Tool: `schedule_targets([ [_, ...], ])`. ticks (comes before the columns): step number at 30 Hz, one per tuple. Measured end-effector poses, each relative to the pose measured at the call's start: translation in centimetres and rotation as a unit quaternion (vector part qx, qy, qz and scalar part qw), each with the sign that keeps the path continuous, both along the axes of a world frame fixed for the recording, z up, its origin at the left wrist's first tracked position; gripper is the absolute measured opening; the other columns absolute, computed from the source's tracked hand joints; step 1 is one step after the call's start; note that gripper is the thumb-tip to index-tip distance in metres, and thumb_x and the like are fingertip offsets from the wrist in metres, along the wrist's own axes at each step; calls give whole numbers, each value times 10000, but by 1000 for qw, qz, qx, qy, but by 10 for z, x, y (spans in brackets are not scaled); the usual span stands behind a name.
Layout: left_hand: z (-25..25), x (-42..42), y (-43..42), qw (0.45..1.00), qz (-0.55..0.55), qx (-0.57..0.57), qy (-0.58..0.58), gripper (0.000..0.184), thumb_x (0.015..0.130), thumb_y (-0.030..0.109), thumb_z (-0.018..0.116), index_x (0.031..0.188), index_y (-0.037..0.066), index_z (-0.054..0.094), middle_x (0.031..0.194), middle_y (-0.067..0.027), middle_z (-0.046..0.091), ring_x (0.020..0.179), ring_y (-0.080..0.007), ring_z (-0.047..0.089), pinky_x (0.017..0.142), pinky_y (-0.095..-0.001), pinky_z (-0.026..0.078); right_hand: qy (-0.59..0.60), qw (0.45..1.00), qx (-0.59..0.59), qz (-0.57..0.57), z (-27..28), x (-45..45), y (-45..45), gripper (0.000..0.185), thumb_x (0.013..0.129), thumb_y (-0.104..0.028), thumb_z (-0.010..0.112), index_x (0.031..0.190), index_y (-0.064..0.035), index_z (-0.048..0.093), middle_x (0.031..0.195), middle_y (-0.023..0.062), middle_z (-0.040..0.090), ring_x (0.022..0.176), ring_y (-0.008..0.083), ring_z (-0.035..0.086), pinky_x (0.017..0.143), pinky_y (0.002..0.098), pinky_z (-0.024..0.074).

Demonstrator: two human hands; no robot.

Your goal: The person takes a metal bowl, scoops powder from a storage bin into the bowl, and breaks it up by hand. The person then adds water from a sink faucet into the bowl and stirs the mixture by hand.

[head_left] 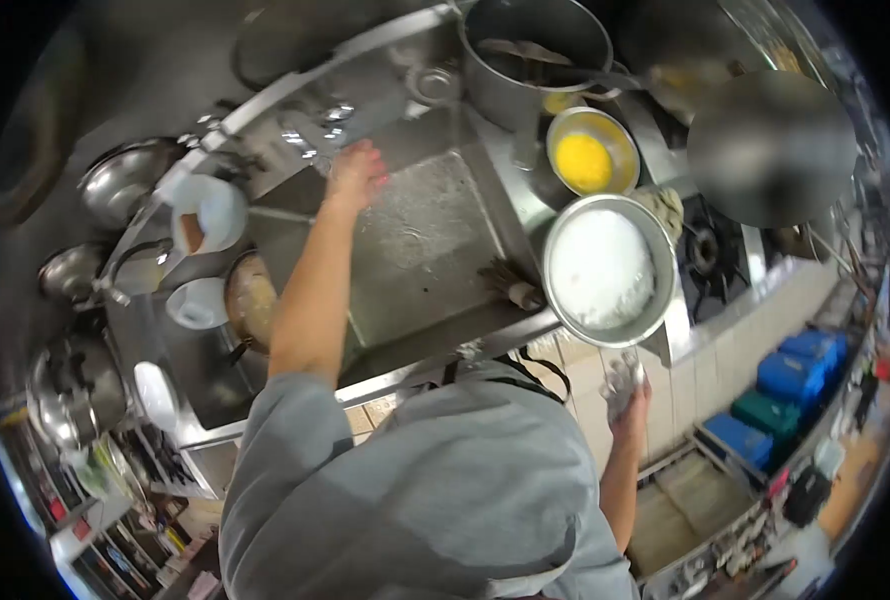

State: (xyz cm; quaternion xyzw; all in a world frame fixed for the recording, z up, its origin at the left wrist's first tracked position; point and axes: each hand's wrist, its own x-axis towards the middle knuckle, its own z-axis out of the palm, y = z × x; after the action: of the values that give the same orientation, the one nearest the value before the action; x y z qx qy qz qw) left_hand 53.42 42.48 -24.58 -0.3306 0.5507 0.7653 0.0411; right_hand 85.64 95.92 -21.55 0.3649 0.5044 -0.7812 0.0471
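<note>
My left hand point(358, 175) is over the back left of the metal sink point(415, 235), beside shiny metal fittings point(310, 140); its fingers look bent but are blurred, and nothing clear shows in them. My right hand point(633, 408) is low at the right, fingers closed on a clear, shiny object point(620, 382), perhaps a glass or plastic piece. Just above it, a round metal pot point(602, 270) of white, foamy-looking content stands at the sink's right edge. Behind that pot is a metal bowl with yellow content point(585, 160). A brush-like bundle point(513, 284) lies in the sink's right corner.
A large pot point(535, 70) stands at the back, near a round metal lid or pan point(771, 148) and a burner point(705, 248). White containers point(208, 213) and a pan point(253, 300) are left of the sink. Blue bins point(791, 374) stand at the lower right.
</note>
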Motion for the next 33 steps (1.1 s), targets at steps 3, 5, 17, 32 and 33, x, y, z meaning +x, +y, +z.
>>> schedule_targets([
  [3,-2,7,20,998,-55,-22,33,511,927,348,678,1323,71,512,1297,-103,594,1205,-267,561,945,-447,482,-29,999,-10,-12,5,-21,-12,431,1009,-274,470,1373,-44,471,1239,127,618,1013,286,676,655,388,604],
  [5,-14,14,28,998,-29,-17,44,548,911,363,699,1341,83,509,1306,-86,594,1218,-258,556,969,-447,461,-20,1000,-21,-10,12,-38,-18,434,1011,-268,463,1380,-39,454,1241,129,613,1013,284,672,661,394,605],
  [17,-29,133,124,960,-228,-43,-156,641,856,460,748,1350,100,556,1372,-72,573,1275,-222,506,1062,-394,395,-81,996,-25,-1,-18,-68,-20,306,971,-216,549,1208,-24,581,1178,114,658,1057,209,638,889,354,536],
  [32,-37,223,22,990,-12,70,-119,377,930,299,703,1260,137,622,1136,15,661,993,-108,604,862,-301,480,-32,989,-43,141,40,-78,-103,457,957,-136,544,1376,-1,424,1259,137,596,1077,262,638,835,384,573],
  [33,-34,222,10,991,9,68,-115,362,926,291,706,1243,136,627,1121,16,667,984,-111,611,860,-300,484,-51,987,-71,134,30,-84,-107,507,974,-87,509,1443,-22,327,1354,179,520,1145,316,602,894,480,564],
])
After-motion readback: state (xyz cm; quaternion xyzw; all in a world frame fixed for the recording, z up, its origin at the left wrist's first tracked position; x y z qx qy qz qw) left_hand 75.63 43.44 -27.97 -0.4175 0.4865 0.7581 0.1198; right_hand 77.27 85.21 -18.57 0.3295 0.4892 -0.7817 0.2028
